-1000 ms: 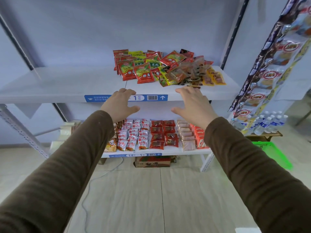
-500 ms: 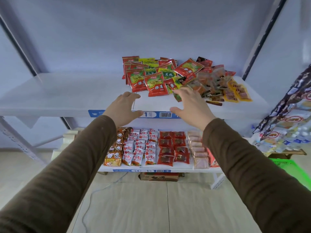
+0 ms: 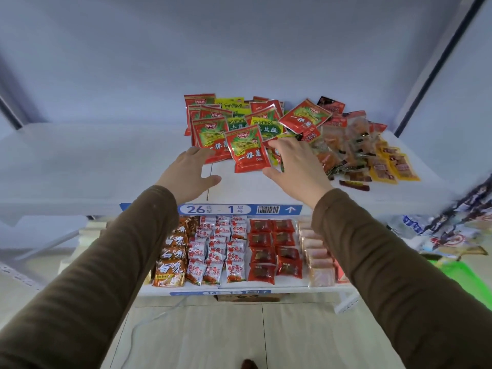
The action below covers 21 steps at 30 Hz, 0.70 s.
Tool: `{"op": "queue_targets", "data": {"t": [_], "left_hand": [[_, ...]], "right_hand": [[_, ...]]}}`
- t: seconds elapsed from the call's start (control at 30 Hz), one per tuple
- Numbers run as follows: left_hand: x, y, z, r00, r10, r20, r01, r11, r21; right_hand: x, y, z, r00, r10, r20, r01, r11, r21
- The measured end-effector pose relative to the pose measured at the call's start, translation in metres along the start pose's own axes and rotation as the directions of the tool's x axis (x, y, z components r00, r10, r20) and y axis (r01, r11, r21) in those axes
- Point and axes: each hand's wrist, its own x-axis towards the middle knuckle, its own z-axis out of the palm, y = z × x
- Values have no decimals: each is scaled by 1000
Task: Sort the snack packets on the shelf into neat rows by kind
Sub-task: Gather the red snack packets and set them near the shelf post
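Snack packets (image 3: 279,129) are lying heaped at the upper shelf (image 3: 93,161) right of centre. Left hand (image 3: 186,174) and right hand (image 3: 295,166) are being held over them, fingers spread wide, gripping nothing. Loose overlapping packets risk being swept off the front edge.

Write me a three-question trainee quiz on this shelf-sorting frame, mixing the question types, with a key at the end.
1. True or false: the snack packets on the upper shelf already lie in neat rows.
2. Multiple choice: the front red-and-green packet lies (a) between the two hands, (b) left of the left hand, (c) on the lower shelf.
3. Fill in: the yellow packets lie at the pile's ___ end.

Key: 1 false, they form a loose overlapping pile. 2 a, the right hand is at its right edge. 3 right.
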Motion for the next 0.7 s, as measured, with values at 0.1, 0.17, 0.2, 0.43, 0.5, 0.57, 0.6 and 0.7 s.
{"op": "queue_targets", "data": {"t": [0.1,0.17,0.2,0.43,0.5,0.57,0.6,0.7], "left_hand": [[26,-3,1,1000,-2,-6,2,1000,-2],[41,-3,1,1000,2,-16,-3,1000,-26],[47,-3,2,1000,0,-22,-1,999,-44],[83,-22,7,1000,-26,9,27,998,-59],[96,-28,7,999,-34,21,35,997,-71],[109,-35,7,999,-26,26,28,996,-85],[116,-40,6,1000,-16,27,18,996,-88],[135,-56,4,1000,15,20,-13,995,-97]], "right_hand": [[27,12,6,999,-23,-31,24,1000,18],[43,19,12,999,-23,-41,24,999,24],[50,22,15,999,-22,-34,23,999,28],[99,23,34,999,-42,1,42,997,57],[113,21,40,999,-37,8,36,998,51],[125,19,47,999,-22,25,21,999,40],[131,17,50,999,-9,39,8,1000,30],[148,13,57,994,66,91,-68,997,24]]}}
